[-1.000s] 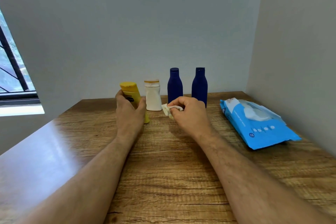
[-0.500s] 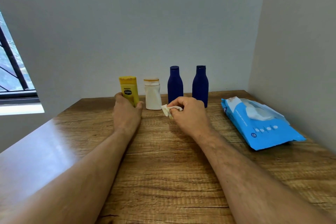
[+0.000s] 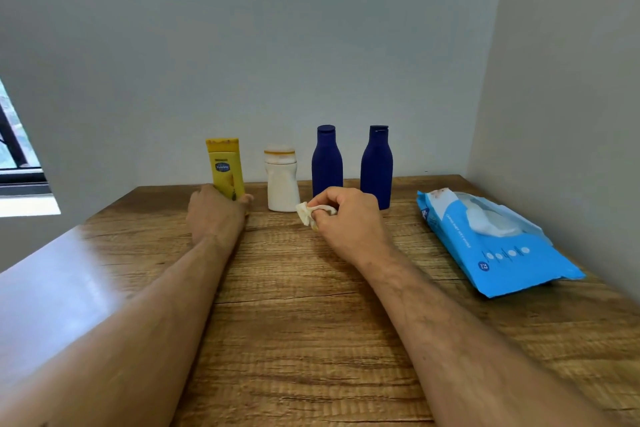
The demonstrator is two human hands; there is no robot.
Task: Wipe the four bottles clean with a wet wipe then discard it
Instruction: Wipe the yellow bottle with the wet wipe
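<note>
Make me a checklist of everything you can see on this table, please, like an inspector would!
Surface: wooden table, grainy, with glare at its left edge.
Job's things: yellow bottle, white bottle and two blue bottles stand upright in a row by the back wall; a crumpled wipe is in use.
Clutter: blue wipes pack lies flat on the right, flap open, a wipe poking out.
Grippers: left hand grips the yellow bottle's base; right hand pinches the wipe in front of the white bottle.
Cables: nothing seen.
Surroundings: plain walls behind and right, a window on the left; no bin in view.
</note>
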